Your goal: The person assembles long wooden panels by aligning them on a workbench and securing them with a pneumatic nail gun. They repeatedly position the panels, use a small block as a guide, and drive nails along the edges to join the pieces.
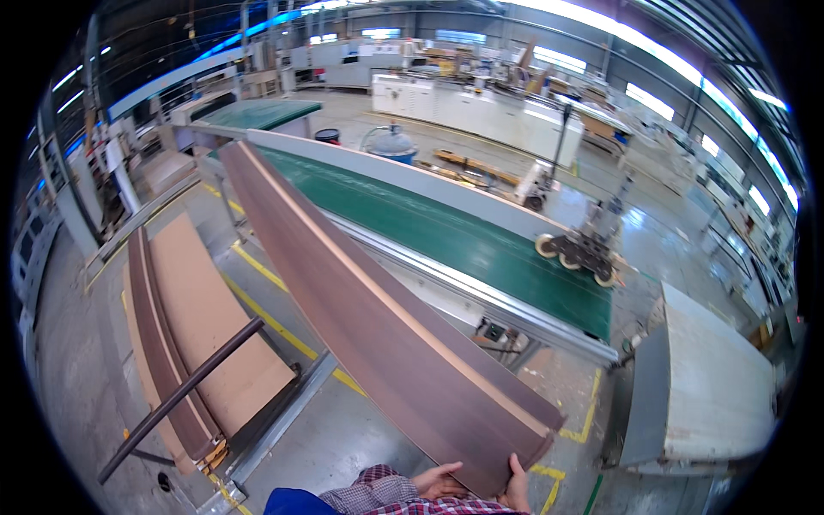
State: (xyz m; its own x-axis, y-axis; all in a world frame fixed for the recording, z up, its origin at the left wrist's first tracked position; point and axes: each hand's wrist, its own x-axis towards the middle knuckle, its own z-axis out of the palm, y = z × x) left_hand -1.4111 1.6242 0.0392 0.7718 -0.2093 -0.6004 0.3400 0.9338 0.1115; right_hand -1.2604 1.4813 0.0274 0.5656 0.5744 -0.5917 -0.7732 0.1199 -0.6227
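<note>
A long dark-brown wooden panel (378, 322) with a pale lengthwise strip slants from the far left down to me. Its near end is in my two hands. My left hand (439, 482) grips the near edge, thumb on top and the other fingers partly hidden by the panel and sleeve. At the near right corner my right hand (516, 487) is closed on the edge, its fingers mostly out of sight beneath. The panel's far part overlaps the near side of a green conveyor belt (446, 236); whether it rests there I cannot tell.
On the left, a cart with a dark bar (184, 396) carries a similar brown panel (161, 335) and a tan board (210, 313). A roller-wheel assembly (579, 256) stands at the belt's right end. A grey-white machine housing (708, 386) is at right.
</note>
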